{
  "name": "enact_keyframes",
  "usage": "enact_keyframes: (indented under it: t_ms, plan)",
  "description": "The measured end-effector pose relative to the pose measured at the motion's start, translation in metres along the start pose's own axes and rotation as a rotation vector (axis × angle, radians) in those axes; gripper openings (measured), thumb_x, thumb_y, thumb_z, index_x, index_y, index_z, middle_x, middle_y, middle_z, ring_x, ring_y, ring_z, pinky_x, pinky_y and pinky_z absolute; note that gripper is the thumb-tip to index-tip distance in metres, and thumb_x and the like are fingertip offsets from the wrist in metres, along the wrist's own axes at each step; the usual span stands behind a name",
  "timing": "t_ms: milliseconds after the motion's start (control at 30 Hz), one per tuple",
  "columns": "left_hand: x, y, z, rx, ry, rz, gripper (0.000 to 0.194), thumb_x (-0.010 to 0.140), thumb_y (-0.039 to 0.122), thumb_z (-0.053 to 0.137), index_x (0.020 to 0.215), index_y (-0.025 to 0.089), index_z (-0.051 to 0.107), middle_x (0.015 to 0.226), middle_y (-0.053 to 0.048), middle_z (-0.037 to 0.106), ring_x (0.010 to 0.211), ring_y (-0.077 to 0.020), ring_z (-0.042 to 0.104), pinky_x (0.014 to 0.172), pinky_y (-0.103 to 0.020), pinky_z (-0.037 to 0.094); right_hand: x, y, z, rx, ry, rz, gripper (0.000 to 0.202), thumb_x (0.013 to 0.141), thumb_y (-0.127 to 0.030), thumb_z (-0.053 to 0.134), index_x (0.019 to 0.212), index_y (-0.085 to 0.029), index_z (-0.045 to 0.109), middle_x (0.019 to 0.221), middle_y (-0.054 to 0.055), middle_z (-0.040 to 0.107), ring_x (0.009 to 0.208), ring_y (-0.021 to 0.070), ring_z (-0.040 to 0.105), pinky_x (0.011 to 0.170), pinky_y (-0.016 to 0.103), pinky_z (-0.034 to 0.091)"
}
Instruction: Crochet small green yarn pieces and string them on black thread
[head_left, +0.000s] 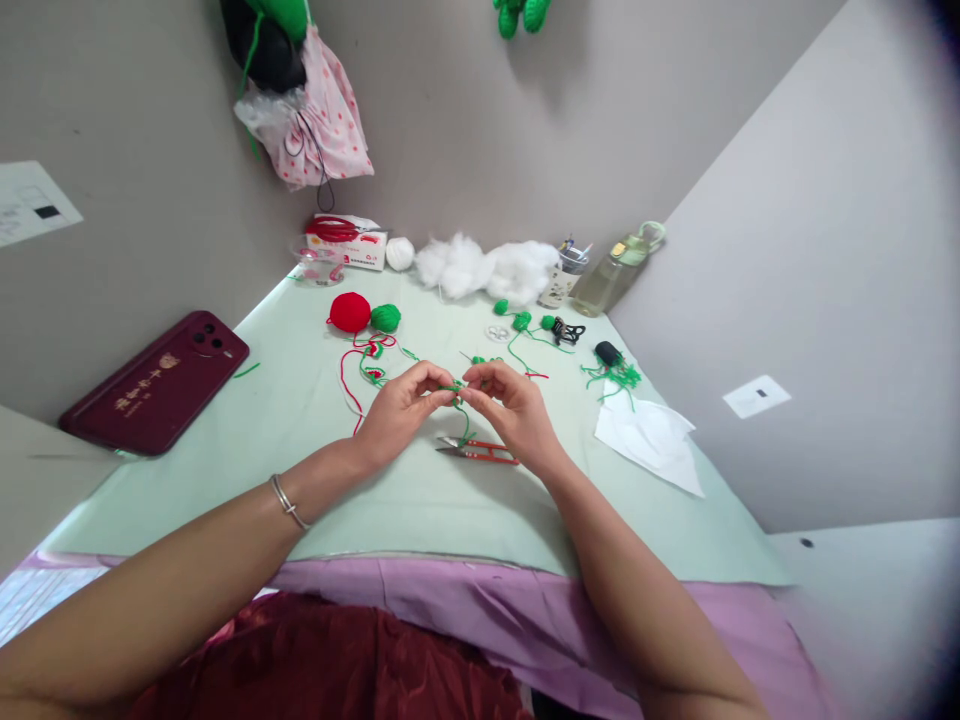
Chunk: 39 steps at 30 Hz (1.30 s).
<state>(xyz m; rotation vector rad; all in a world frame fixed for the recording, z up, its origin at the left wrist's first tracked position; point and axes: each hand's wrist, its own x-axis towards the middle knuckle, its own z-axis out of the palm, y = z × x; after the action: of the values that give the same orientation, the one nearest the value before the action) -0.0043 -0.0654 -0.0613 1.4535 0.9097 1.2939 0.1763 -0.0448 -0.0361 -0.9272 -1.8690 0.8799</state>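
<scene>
Head view — left hand (399, 408) and right hand (517, 410) pinch green yarn (454, 389).

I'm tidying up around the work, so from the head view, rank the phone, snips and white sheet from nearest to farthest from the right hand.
1. Snips: just below the right hand.
2. White sheet: off to its right.
3. Phone: far over on the left.
</scene>
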Motion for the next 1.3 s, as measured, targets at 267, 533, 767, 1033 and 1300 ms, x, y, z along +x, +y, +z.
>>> enact_keyframes:
  t_ms: [267,533,767,1033,1300]
  plan:
    - [0.001,-0.001,0.002,-0.061,0.024,-0.009,0.018,0.085,0.032,0.068,0.093,0.02,0.059,0.094,-0.002,0.063,0.091,-0.0172,0.062,0.086,-0.031,0.049,0.0,0.0,0.0,-0.021,-0.027,0.019,0.018,0.086,-0.036,0.068,0.085,-0.018,0.064,0.081,0.002,0.061,0.071,0.0126,0.057,0.066,0.028,0.046]
    - [0.004,0.002,-0.002,-0.032,-0.037,-0.135,0.021,0.083,0.038,0.07,0.09,0.019,0.065,0.076,0.001,0.065,0.067,-0.0143,0.063,0.073,-0.029,0.048,0.0,0.002,-0.001,0.048,-0.042,0.08,0.017,0.083,-0.034,0.071,0.087,-0.018,0.066,0.079,0.001,0.062,0.069,0.0122,0.054,0.064,0.027,0.043]
    - [0.003,0.003,-0.003,0.046,0.026,-0.077,0.02,0.085,0.04,0.068,0.088,0.02,0.07,0.078,0.001,0.065,0.068,-0.0141,0.062,0.072,-0.028,0.047,-0.001,-0.005,-0.004,0.06,-0.055,0.099,0.021,0.085,-0.037,0.07,0.077,-0.017,0.066,0.074,0.001,0.059,0.064,0.0109,0.049,0.061,0.028,0.039]
    - [0.003,0.004,-0.001,-0.024,0.002,-0.126,0.021,0.08,0.037,0.073,0.085,0.018,0.066,0.078,0.001,0.064,0.071,-0.0138,0.061,0.073,-0.027,0.049,0.0,-0.005,-0.006,0.048,-0.118,0.12,0.018,0.088,-0.033,0.065,0.081,-0.017,0.065,0.073,0.0,0.057,0.065,0.0108,0.05,0.062,0.027,0.039]
    - [0.007,0.004,-0.004,-0.067,-0.044,-0.245,0.026,0.082,0.039,0.069,0.097,0.018,0.07,0.084,-0.001,0.066,0.076,-0.0148,0.062,0.078,-0.029,0.046,0.003,-0.004,-0.019,0.151,-0.088,0.062,0.03,0.095,-0.029,0.052,0.125,-0.022,0.056,0.078,-0.002,0.059,0.065,0.0113,0.054,0.065,0.028,0.047]
